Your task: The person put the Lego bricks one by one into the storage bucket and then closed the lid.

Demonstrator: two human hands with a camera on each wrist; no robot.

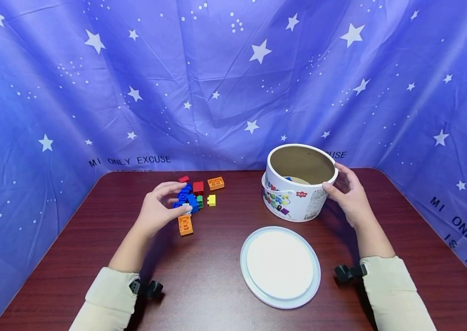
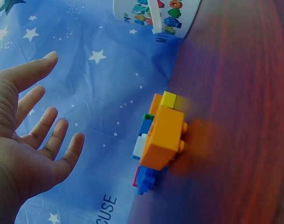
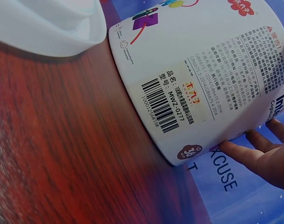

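My left hand hovers over a loose pile of toy building bricks at the left, thumb and fingers apart with nothing between them. In that pile are blue bricks, a red brick, a green brick and a yellow brick. Nearest me lies an orange brick, also large in the left wrist view. At the right, my right hand holds a white printed bucket by its side, thumb near the rim. Something blue shows inside the bucket; most of its inside is hidden.
A round white lid lies on the dark red wooden table, in front of the bucket. Another orange brick sits behind the yellow one. A blue starry cloth hangs around the table's back and sides.
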